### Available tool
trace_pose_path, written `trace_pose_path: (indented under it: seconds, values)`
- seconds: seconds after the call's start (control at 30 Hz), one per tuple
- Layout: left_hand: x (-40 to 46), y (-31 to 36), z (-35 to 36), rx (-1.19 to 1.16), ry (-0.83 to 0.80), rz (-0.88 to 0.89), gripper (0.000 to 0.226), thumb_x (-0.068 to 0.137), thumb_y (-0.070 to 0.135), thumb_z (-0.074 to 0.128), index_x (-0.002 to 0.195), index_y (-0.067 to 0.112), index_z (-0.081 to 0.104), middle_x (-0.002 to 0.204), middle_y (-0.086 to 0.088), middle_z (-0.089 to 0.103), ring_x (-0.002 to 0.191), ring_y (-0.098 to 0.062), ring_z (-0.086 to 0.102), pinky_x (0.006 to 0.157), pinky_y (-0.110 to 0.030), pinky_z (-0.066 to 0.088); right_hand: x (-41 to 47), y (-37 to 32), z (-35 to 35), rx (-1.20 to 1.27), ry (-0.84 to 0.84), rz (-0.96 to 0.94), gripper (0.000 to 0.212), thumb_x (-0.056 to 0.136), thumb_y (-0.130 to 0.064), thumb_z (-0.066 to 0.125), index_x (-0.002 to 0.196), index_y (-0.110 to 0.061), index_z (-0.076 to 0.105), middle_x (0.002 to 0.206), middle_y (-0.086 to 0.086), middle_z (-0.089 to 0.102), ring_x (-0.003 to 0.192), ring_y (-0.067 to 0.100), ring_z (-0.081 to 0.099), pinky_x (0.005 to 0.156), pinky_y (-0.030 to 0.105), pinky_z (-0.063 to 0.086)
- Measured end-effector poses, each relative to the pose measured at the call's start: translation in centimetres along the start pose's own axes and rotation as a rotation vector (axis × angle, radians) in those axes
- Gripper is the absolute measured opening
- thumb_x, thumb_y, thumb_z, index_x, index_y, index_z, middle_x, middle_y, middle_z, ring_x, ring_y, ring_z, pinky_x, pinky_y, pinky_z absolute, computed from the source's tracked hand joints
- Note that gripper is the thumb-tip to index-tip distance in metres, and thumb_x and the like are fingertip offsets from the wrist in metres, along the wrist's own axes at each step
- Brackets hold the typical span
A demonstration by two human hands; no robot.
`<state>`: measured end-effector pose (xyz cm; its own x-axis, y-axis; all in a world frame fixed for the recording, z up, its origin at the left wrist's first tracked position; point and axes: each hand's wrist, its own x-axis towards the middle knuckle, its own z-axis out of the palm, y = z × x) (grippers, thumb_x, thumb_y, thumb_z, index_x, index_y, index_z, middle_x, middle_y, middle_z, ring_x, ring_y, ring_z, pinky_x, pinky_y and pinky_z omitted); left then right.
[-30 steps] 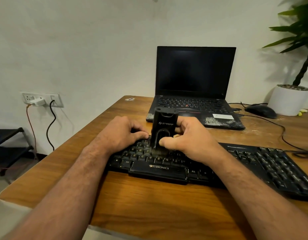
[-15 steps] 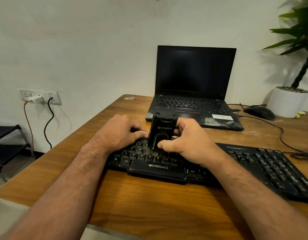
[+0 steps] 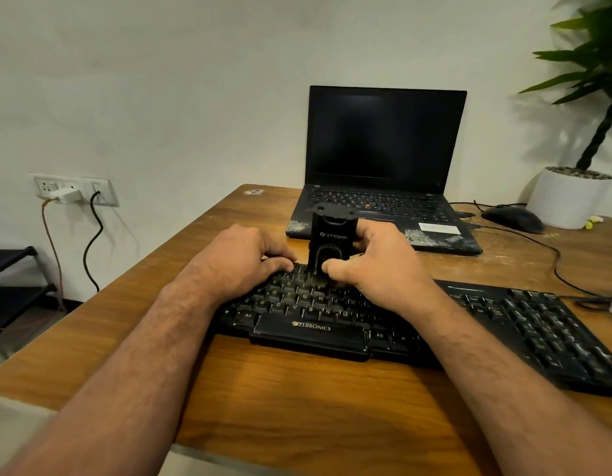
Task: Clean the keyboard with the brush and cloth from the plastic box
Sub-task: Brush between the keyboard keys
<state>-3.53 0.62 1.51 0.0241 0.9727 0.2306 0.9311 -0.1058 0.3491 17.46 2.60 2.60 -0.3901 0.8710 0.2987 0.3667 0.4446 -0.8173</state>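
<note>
At frame centre, upright black plastic brush block [image 3: 333,243] being gripped by curled right hand [image 3: 376,266], bristles touching black wired keyboard [image 3: 435,324], left hand [image 3: 244,261] being rested curled on keys, holding nothing.

Black brush [image 3: 332,242] upright on the keyboard [image 3: 503,324], bristles down among the upper letter rows, pinched in the right hand [image 3: 376,266] between thumb in front and fingers behind. Left hand [image 3: 239,259] curled on the keys just beside it, fingertips tucked under, perhaps steadying the board; hard to tell. Keyboard flat on the wooden table [image 3: 297,400]. Behind it an open laptop [image 3: 383,166], screen dark. Farther right a black mouse [image 3: 512,218] beside a white plant pot [image 3: 569,201].
</note>
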Motion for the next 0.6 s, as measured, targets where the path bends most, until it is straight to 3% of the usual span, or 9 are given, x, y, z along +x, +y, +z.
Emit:
trace_pose_path:
  seconds: [0.17, 0.33, 0.43, 0.5, 0.53, 0.6]
  values:
    - [-0.2, 0.1, -0.1, 0.024, -0.011, 0.044, 0.014, 0.092, 0.037, 0.062, 0.099, 0.044, 0.073, 0.08, 0.026, 0.062, 0.076, 0.004, 0.055, 0.084, -0.027, 0.049, -1.0, -0.6, -0.4, 0.16, -0.284, -0.001, 0.04, 0.076, 0.0, 0.08, 0.102, -0.029, 0.071, 0.092, -0.009, 0.078, 0.084, 0.008, 0.075, 0.076, 0.027, 0.06]
    - [0.2, -0.4, 0.1, -0.006, -0.012, 0.022, 0.015, 0.09, 0.044, 0.064, 0.103, 0.046, 0.071, 0.102, 0.018, 0.071, 0.096, -0.003, 0.061, 0.093, -0.032, 0.049, -0.1, -0.3, 0.5, -0.032, -0.012, 0.027, 0.036, 0.075, -0.014, 0.081, 0.105, -0.031, 0.072, 0.076, -0.013, 0.073, 0.058, -0.006, 0.064, 0.056, 0.016, 0.05]
    - [0.1, -0.2, 0.0, -0.007, -0.002, 0.036, 0.011, 0.09, 0.04, 0.064, 0.09, 0.048, 0.071, 0.089, 0.019, 0.07, 0.084, -0.001, 0.06, 0.084, -0.028, 0.049, -0.6, -0.5, 0.1, 0.052, -0.126, -0.009, 0.038, 0.075, -0.009, 0.082, 0.105, -0.03, 0.072, 0.084, -0.014, 0.076, 0.071, -0.003, 0.07, 0.065, 0.02, 0.056]
    - [0.0, -0.1, -0.1, 0.045, 0.02, 0.057, 0.024, 0.092, 0.034, 0.064, 0.073, 0.048, 0.066, 0.078, 0.019, 0.067, 0.073, 0.001, 0.057, 0.074, -0.026, 0.047, -1.2, -0.7, 0.1, 0.12, -0.264, -0.023, 0.04, 0.076, -0.003, 0.081, 0.106, -0.028, 0.072, 0.093, -0.011, 0.077, 0.085, 0.004, 0.074, 0.076, 0.027, 0.06]
    - [0.0, -0.2, -0.1, 0.053, 0.018, 0.057, 0.024, 0.092, 0.034, 0.063, 0.072, 0.047, 0.066, 0.078, 0.019, 0.067, 0.072, 0.0, 0.058, 0.074, -0.026, 0.047, -1.2, -0.7, 0.3, 0.093, -0.258, -0.031, 0.041, 0.077, -0.004, 0.081, 0.107, -0.029, 0.071, 0.095, -0.01, 0.077, 0.086, 0.005, 0.074, 0.078, 0.03, 0.061]
    - [0.1, -0.4, 0.0, 0.015, 0.006, 0.052, 0.01, 0.091, 0.04, 0.063, 0.089, 0.046, 0.072, 0.089, 0.02, 0.07, 0.084, -0.001, 0.061, 0.082, -0.028, 0.048, -0.6, -0.4, 0.4, -0.013, -0.124, -0.027, 0.039, 0.076, -0.011, 0.081, 0.108, -0.03, 0.071, 0.092, -0.01, 0.076, 0.079, 0.003, 0.072, 0.074, 0.027, 0.06]
